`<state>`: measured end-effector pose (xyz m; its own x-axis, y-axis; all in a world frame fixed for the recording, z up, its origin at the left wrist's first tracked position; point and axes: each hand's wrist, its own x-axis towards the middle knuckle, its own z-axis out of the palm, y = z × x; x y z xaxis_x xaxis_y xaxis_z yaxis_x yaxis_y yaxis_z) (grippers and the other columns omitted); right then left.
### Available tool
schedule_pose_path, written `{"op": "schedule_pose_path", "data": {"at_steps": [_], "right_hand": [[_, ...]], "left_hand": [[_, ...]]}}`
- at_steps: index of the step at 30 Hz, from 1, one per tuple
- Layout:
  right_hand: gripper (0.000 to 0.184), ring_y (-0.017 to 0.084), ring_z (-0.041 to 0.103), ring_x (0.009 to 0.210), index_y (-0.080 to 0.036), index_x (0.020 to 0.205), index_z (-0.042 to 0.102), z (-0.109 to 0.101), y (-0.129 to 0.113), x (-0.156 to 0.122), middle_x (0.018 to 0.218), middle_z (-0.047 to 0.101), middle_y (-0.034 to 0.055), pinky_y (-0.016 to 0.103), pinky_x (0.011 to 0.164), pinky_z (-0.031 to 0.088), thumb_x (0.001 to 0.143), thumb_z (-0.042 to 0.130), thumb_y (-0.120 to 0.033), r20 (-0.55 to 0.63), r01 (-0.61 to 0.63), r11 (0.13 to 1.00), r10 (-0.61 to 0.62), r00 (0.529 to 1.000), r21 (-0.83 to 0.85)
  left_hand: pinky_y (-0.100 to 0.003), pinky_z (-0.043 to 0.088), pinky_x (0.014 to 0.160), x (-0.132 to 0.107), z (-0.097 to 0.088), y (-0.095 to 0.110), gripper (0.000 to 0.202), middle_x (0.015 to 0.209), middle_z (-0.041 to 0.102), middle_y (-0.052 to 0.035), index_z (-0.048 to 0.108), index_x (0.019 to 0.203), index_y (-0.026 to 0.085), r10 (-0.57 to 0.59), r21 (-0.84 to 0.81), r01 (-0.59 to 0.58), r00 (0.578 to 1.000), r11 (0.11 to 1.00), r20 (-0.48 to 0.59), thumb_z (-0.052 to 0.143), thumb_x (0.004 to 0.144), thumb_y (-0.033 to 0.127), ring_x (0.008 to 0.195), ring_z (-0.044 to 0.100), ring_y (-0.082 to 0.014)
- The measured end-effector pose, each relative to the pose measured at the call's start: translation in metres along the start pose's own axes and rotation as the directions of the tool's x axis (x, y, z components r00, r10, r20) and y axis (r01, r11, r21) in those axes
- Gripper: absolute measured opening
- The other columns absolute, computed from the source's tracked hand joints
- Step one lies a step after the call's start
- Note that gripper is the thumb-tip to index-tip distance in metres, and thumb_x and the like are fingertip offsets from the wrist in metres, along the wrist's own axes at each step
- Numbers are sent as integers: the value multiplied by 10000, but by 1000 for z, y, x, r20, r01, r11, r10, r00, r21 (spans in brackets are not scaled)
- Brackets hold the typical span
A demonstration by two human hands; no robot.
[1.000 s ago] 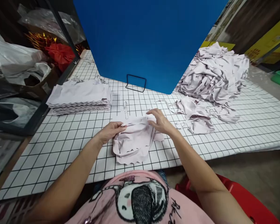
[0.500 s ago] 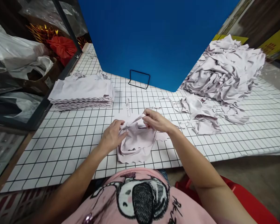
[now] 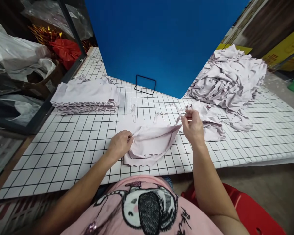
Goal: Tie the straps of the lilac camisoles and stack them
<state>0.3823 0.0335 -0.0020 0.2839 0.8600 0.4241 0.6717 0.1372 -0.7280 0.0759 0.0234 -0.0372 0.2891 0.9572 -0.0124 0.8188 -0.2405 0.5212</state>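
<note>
A pale pink strappy top with wavy-cut edges is stretched sideways between my two hands at the near middle of the table. My left hand pinches its left upper corner, fingers closed. At the right, my right hand is closed on the other upper corner, where a thin strap rises. Under it lies another piece of the same pale cloth, its wavy edge showing at the front. Two thin straps lie flat on the table just beyond.
A neat stack of folded pale tops stands at the left. Right of my hands are loose tops and a large crumpled heap. A blue board hangs over the back of the checked table. A red stool is behind me.
My right hand has moved to the right, pulling the top's upper edge out wide. My left hand has closed on the left corner. The view has turned slightly.
</note>
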Motion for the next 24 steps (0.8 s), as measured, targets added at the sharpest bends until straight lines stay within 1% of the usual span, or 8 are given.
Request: {"op": "schedule_pose_path", "data": {"at_steps": [3, 6, 9, 11, 14, 19, 22, 24], "right_hand": [[289, 280, 544, 1035, -154, 1084, 565, 4, 6, -12, 1082, 577, 156, 498, 935, 447, 877, 569, -355, 21, 92, 977, -89, 996, -193], [366, 280, 500, 1173, -192, 1190, 563, 16, -8, -18, 1225, 563, 140, 465, 977, 438, 915, 550, -434, 336, 126, 991, -106, 936, -40], [438, 242, 502, 1195, -262, 1305, 504, 31, -30, -17, 1314, 550, 88, 399, 950, 450, 947, 494, -515, 693, 31, 983, -152, 705, 183], [403, 205, 563, 1035, -238, 1189, 569, 40, -40, -15, 1151, 615, 68, 332, 835, 470, 950, 472, -548, 826, -69, 961, -192, 530, 268], [399, 125, 508, 704, -182, 844, 580, 42, -48, -13, 775, 554, 4, 245, 600, 390, 926, 512, -566, 888, -243, 907, -228, 400, 342], [373, 72, 363, 563, -174, 733, 506, 16, -57, -8, 652, 409, -44, 208, 501, 268, 918, 578, -490, 830, -444, 765, -207, 518, 467], [345, 71, 343, 536, -177, 719, 517, -1, -60, -3, 622, 399, -49, 209, 494, 266, 923, 586, -447, 796, -459, 726, -198, 572, 511], [335, 81, 379, 561, -177, 701, 539, -10, -60, 2, 641, 428, -35, 215, 518, 310, 921, 593, -424, 755, -433, 719, -195, 626, 544]], "left_hand": [[-261, 390, 611, 1, -7, 1, 278, 709, 582, -15, 565, 774, 182, -63, -496, 102, 994, 862, 95, 534, 896, 429, 652, 521, -156], [-224, 391, 568, 4, -15, 12, 334, 659, 529, 7, 539, 762, 162, -52, -851, 256, 964, 459, 262, 623, 843, 475, 589, 470, -112], [-223, 431, 567, 8, -19, 29, 337, 727, 563, -7, 568, 818, 148, 15, -944, 299, 952, 137, 304, 700, 791, 457, 621, 501, -112], [-221, 444, 563, 9, -20, 36, 360, 751, 579, -10, 570, 850, 152, 37, -960, 274, 960, 57, 276, 718, 775, 471, 632, 520, -115], [-201, 417, 532, 8, -16, 36, 378, 720, 574, 22, 539, 869, 175, 80, -941, 228, 964, 251, 255, 785, 707, 412, 581, 510, -98], [-223, 433, 635, 6, -5, 25, 178, 814, 613, 6, 586, 901, 188, -21, -582, -43, 994, 812, -103, 672, 746, 195, 696, 547, -124], [-252, 459, 726, 9, -7, 23, 117, 913, 644, -31, 620, 915, 180, -59, -518, -83, 966, 851, -252, 585, 803, 192, 803, 574, -155], [-255, 463, 715, 12, -14, 22, 128, 901, 661, -42, 652, 917, 172, -56, -648, -45, 989, 760, -134, 576, 842, 242, 801, 586, -164]]}}
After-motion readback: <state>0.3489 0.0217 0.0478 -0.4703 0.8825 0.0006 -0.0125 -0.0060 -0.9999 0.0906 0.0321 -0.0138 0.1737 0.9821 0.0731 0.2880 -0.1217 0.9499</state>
